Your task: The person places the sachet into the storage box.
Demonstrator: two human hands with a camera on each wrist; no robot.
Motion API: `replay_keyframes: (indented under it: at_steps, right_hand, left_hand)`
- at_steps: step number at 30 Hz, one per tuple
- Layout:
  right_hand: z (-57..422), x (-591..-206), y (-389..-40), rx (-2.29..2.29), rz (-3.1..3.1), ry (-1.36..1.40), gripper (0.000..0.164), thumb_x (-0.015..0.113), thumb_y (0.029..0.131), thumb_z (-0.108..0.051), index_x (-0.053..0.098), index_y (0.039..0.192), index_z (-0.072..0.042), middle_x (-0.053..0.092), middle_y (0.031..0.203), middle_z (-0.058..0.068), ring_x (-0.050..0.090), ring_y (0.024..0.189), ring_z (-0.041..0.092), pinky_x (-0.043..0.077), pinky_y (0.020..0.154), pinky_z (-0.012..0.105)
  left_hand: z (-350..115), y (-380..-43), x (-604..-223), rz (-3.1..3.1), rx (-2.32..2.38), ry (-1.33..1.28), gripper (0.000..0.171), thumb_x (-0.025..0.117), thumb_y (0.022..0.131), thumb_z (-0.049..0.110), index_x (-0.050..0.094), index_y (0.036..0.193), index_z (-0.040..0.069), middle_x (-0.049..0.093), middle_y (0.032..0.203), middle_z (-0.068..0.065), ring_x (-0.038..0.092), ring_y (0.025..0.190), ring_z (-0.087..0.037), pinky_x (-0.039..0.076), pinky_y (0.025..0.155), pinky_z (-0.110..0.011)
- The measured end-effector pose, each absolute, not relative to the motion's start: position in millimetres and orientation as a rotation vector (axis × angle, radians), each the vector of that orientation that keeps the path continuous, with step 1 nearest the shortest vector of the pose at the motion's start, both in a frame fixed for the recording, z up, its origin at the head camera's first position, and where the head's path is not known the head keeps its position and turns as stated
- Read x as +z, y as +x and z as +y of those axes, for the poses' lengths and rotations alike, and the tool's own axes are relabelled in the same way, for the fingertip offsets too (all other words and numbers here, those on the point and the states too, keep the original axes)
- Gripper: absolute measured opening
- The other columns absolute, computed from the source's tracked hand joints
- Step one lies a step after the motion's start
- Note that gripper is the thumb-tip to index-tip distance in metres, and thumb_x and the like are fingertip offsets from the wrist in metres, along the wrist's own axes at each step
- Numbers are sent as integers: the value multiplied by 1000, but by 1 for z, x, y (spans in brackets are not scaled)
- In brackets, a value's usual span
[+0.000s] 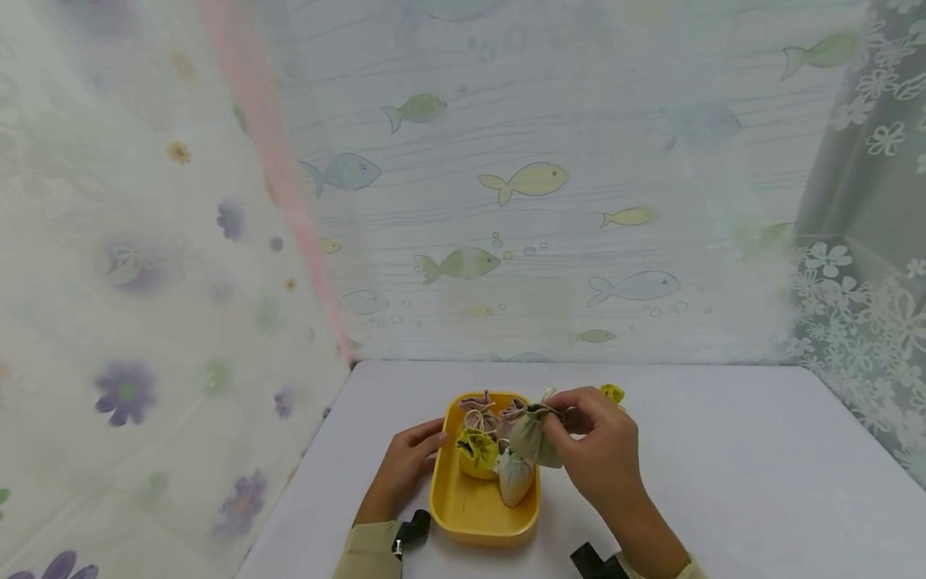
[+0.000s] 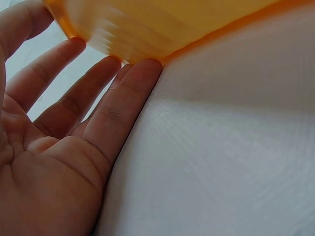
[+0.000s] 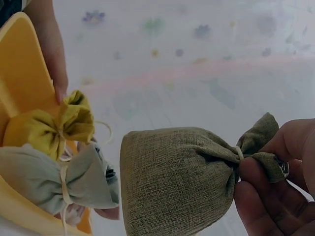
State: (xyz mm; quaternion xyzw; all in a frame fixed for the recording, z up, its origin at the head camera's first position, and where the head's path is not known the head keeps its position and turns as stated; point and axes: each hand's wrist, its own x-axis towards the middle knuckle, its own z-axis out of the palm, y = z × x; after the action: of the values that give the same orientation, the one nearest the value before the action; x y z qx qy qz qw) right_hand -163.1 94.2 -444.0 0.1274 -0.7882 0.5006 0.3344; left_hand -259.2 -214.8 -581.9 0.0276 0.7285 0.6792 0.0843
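Note:
My right hand pinches the gathered neck of an olive-green drawstring pouch, held over the right edge of a yellow tray. In the right wrist view the pouch hangs sideways from thumb and fingertips, its cord tied. My left hand touches the tray's left side with fairly straight fingers; the left wrist view shows the fingertips against its outer wall. Inside the tray lie a yellow pouch, a pale grey-green pouch and mauve pouches toward the far end.
Another yellow pouch lies on the white table behind my right hand, mostly hidden by it. A fish-printed curtain hangs behind the table, and a flower-printed one runs along the left.

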Motion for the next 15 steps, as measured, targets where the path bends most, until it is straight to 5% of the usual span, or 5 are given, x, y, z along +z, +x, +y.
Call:
replay_keyframes:
  at_steps: [15]
  right_hand:
    - [74,-452,-157,1476,-2088,423,30,83,83,-1,74,91,-28,70,91,-15,69,70,5,62,62,24]
  left_hand:
    - [-215,-260,-582,2164,2027,76,59,74,93,49,65,142,18,61,147,-5,63,128,-21,59,99,-34]
